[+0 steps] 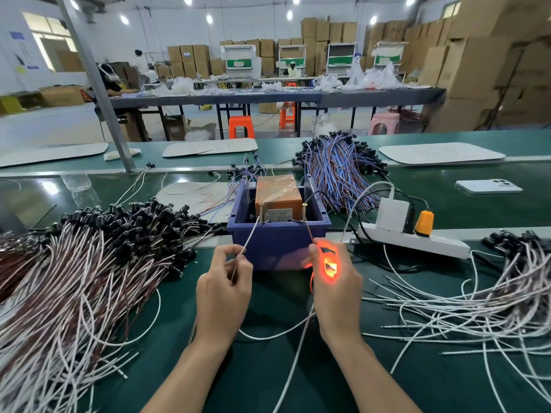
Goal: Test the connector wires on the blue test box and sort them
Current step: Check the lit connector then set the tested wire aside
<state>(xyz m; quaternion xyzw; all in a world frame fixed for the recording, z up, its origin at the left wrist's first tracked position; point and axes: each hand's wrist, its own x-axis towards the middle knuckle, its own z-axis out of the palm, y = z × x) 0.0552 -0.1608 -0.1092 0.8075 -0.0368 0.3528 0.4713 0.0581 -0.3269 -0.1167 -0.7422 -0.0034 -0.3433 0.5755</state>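
The blue test box (278, 242) stands at the middle of the green bench, with an orange-brown block inside and two upright screws on its front rim. My left hand (223, 293) pinches a white wire lead (250, 237) that runs up to the left screw (261, 211). My right hand (335, 281) grips the same connector wire's lamp end, which glows orange-red (328, 263) between my fingers. A reddish lead (309, 232) rises from that hand to the right screw (304, 212).
A big heap of black-capped wires (89, 263) covers the left of the bench, a looser pile (492, 299) the right. Blue-and-brown wires (337, 171) lie behind the box. A white power strip (414, 238) and a phone (489, 186) sit at right.
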